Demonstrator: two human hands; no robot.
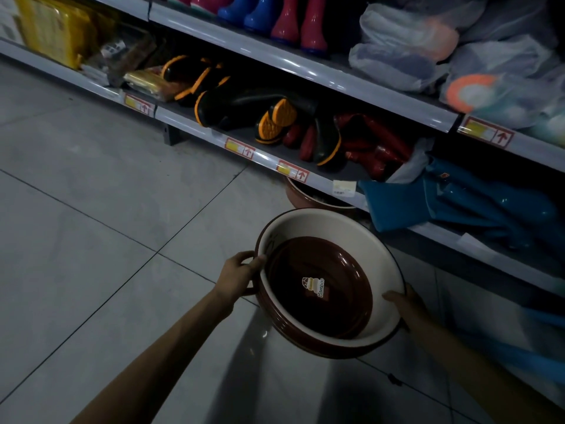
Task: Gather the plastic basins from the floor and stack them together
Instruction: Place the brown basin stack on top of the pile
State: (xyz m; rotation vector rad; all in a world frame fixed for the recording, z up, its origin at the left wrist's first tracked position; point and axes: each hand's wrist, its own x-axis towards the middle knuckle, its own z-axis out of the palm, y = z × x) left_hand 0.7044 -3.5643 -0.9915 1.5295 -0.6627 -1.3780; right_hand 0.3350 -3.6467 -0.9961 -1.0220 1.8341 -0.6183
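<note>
your left hand (pixel 241 275) and right hand (pixel 406 306) clasp opposite rims of the nested basins (pixel 321 289) held between your fingers above the floor; judged light, stiff, slick, so keep to the rims.

A sticker (pixel 315 288) inside the brown basin (pixel 318 289) reads "Bamboo".

I see a brown basin (pixel 318 289) sitting inside a bigger white one (pixel 305 228), tilted, up off the floor. Another basin (pixel 298 195) sits under the shelf.
</note>
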